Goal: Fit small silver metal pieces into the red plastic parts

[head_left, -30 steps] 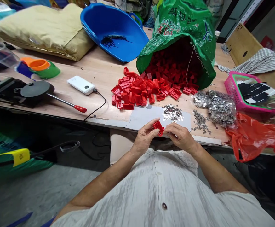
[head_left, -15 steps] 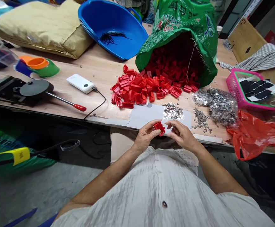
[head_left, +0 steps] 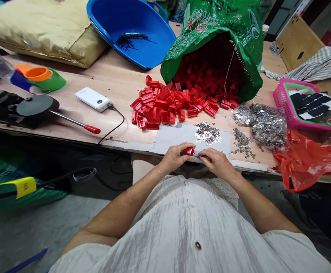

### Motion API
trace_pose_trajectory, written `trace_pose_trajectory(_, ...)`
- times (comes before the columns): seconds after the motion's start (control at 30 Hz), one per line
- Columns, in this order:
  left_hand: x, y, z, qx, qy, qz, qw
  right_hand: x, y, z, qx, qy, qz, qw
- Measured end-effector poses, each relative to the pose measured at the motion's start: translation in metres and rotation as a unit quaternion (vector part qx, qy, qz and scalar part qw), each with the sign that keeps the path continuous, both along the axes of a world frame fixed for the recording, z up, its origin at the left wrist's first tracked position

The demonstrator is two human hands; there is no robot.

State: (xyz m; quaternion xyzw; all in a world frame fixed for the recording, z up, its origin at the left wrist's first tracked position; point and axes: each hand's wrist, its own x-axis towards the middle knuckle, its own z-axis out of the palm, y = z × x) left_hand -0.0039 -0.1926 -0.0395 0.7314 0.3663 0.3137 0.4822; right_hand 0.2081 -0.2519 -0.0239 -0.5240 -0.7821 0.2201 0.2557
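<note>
Between the thumb and fingers of my left hand (head_left: 174,157) is a small red plastic box-shaped part (head_left: 189,151), partly covered by the fingers. My right hand (head_left: 215,161) pinches a thin, dark metal tool (head_left: 198,155), its tip at the part's right side; most of the tool is hidden in the fingers. Both hands are over the table's front edge. Just beyond them, small silvery metal pieces (head_left: 207,133) lie on a grey sheet (head_left: 168,138). Farther back, a heap of like red parts (head_left: 161,104) spills from a green woven sack (head_left: 210,38).
More small metal pieces (head_left: 241,143) and filled clear bags (head_left: 269,127) lie to the right, near a pink basket (head_left: 280,100) and a red plastic bag (head_left: 310,163). At left are a white power bank (head_left: 93,98) and a lever device (head_left: 37,106). A blue basin (head_left: 154,45) stands behind.
The red part has turned in my left hand, and less of it shows. My right hand's fingers have closed in, and the metal tool now points at the part. The view has shifted slightly.
</note>
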Motion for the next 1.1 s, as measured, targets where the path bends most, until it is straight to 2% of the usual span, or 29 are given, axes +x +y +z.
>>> trace_pose_trajectory(0.1, -0.001, 0.003, 0.000, 0.018, 0.029, -0.006, 0.999, 0.000, 0.003, -0.005, 0.007, 0.007, 0.021, 1.000)
trace_pose_trajectory(0.3, -0.002, 0.004, 0.000, 0.028, 0.023, -0.016, 0.999, -0.001, 0.003, -0.005, 0.003, -0.012, 0.032, 0.999)
trace_pose_trajectory(0.5, -0.002, 0.006, 0.003, 0.023, 0.013, -0.034, 0.999, -0.012, -0.002, 0.004, -0.022, -0.063, -0.002, 0.998)
trace_pose_trajectory(0.7, 0.001, 0.005, 0.005, 0.001, 0.005, -0.021, 1.000, -0.032, -0.004, 0.008, -0.053, -0.103, -0.063, 0.991)
trace_pose_trajectory(0.9, 0.001, 0.000, 0.009, -0.014, 0.001, -0.002, 1.000, -0.023, -0.006, 0.006, -0.047, -0.052, -0.062, 0.996)
trace_pose_trajectory(1.0, 0.002, -0.010, 0.012, -0.081, -0.094, 0.045, 0.991, -0.014, -0.011, 0.011, -0.028, 0.023, -0.059, 0.998)
trace_pose_trajectory(1.1, 0.005, -0.023, 0.022, -0.225, -0.243, 0.080, 0.940, -0.012, -0.016, 0.022, -0.068, 0.076, -0.027, 0.994)
